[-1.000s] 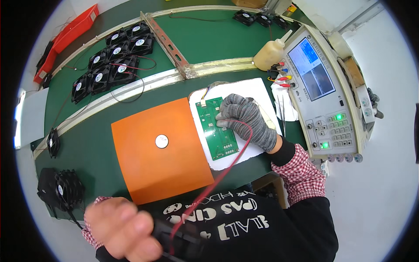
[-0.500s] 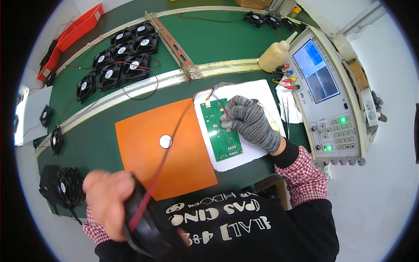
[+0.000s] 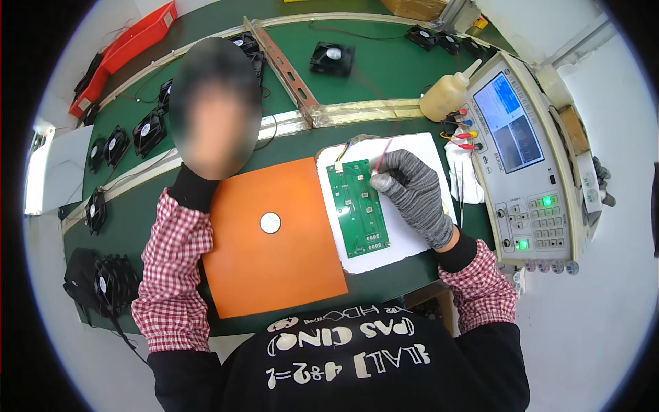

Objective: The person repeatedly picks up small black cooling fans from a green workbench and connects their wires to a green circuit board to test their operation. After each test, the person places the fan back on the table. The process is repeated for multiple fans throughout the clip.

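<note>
My right hand (image 3: 410, 192), in a grey knitted glove, pinches the end of a thin red wire (image 3: 382, 159) above the upper right of a green circuit board (image 3: 357, 213). The board lies on a white pad (image 3: 405, 250), with a small cable plugged in at its top. Beyond the metal rail, a black cooling fan (image 3: 332, 59) lies on the green bench, and a blurred red lead runs from it toward my right hand. My left hand (image 3: 214, 141) reaches out over the fans at the left; an oval smear covers it, hiding its fingers.
An orange sheet (image 3: 274, 275) bearing a round silver disc (image 3: 270, 222) lies left of the board. At right stand a test instrument (image 3: 525, 172) with a lit screen and a yellowish squeeze bottle (image 3: 445, 97). A slotted metal bar (image 3: 281, 69) divides the far bench. Stacked fans (image 3: 113, 285) sit at left.
My left hand has let go of the black fan, which has gone from near my body to the far bench. That arm now stretches forward left. My right hand has lifted slightly from the board.
</note>
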A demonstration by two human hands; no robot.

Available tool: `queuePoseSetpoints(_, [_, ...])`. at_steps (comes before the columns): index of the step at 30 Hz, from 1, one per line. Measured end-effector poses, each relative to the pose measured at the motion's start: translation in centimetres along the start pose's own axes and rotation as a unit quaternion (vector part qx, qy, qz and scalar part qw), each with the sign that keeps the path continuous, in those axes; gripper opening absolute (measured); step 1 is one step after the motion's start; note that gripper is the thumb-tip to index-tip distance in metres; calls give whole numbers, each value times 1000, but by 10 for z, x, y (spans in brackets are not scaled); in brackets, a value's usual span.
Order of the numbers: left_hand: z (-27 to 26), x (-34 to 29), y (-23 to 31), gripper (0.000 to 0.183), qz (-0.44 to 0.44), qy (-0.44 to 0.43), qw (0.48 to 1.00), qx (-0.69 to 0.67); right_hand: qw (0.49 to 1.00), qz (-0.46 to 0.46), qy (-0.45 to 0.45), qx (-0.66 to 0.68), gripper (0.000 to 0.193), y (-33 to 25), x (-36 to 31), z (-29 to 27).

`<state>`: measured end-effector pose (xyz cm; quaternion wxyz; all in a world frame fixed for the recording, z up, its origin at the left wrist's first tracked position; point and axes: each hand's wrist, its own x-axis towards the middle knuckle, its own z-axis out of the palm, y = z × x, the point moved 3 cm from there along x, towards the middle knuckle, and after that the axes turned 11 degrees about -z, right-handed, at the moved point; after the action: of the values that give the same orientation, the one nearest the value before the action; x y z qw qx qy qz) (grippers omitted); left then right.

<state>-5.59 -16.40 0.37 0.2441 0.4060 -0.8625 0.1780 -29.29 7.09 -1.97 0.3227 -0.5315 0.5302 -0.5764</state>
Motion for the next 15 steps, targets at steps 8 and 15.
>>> queuePoseSetpoints(8, [-127,-55,104,23,186,49,949,-248,890,-306,-64,-332,90,-59,-4,30])
queuePoseSetpoints(15, [-172,-34,37,18,-1,156,966,-205,781,-332,-89,-521,28,-57,-6,11])
